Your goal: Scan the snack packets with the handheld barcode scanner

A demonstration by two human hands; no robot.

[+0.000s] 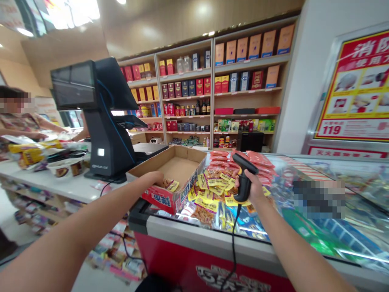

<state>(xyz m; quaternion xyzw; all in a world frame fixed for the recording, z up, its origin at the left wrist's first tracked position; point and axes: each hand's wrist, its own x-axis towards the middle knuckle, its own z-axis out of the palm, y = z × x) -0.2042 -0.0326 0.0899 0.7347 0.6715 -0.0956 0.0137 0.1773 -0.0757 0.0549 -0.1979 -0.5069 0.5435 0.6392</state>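
My right hand [253,184] is wrapped around the handle of a black barcode scanner [244,178], its cord hanging down over the counter front. Below the scanner lies a pile of snack packets [209,190] with yellow labels. My left hand [153,178] reaches over the near left side of an open cardboard box [185,156]. Its fingers are curled down at a snack packet [172,185] low in the box; the fingertips are hidden. Pink-red packets [261,162] are stacked behind the pile, on the glass-topped case [291,239].
A black point-of-sale terminal [106,134] stands left of the box on a white counter [69,188]. Snack bags and a bowl-shaped tub [65,167] lie farther left, near another person [18,117]. Shelves of boxed goods [185,87] line the back wall.
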